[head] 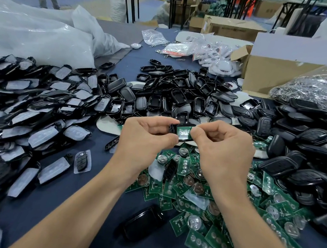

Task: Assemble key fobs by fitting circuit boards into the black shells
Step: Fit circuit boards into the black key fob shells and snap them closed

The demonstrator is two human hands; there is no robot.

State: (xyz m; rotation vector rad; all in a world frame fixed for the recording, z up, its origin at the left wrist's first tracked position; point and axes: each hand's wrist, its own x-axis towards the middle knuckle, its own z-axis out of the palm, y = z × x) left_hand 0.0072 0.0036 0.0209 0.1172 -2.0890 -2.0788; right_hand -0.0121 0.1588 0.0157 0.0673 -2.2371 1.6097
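Mid-frame, I'm seating a circuit board (184, 131) into a black shell (175, 127). My left hand (147, 135) grips the shell, and my right hand (220, 144) pinches the board's edge. Next I'd press it down flush, probably squarely.

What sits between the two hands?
In the head view, a black shell with a green circuit board in it, pinched by the left hand and right hand.

A black shell (173, 128) held above the table carries a green circuit board (184, 132), seemingly seated in its open face.
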